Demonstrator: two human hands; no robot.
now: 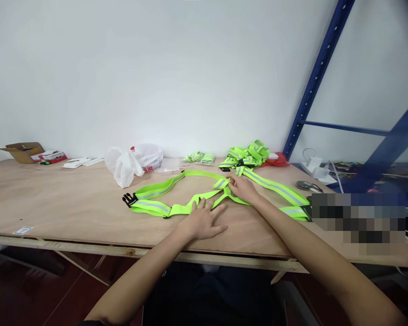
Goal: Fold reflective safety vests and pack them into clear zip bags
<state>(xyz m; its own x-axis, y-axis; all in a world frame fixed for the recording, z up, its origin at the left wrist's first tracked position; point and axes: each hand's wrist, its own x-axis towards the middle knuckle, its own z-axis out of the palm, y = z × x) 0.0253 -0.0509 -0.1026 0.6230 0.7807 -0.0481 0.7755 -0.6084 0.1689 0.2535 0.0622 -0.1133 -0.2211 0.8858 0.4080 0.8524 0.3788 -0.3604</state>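
A neon-yellow reflective vest made of elastic straps (153,207) with silver stripes is spread in a loop across the wooden table. Its black side-release buckle (129,199) lies at the left end. My left hand (204,220) rests with fingers spread on the near strap and the tabletop. My right hand (244,188) is closed at the middle of the vest, fingertips on a short folded strap piece (221,183); the fingertips are partly hidden. The vest's right-hand straps (274,184) run past my right forearm to another black buckle piece (307,209).
Behind lies a heap of similar straps (248,155) beside a red bag (275,159). White plastic bags (122,165), packed straps (200,157) and an open cardboard box (23,152) line the wall. At right stand a blue metal frame (314,81) and a white power strip (315,170).
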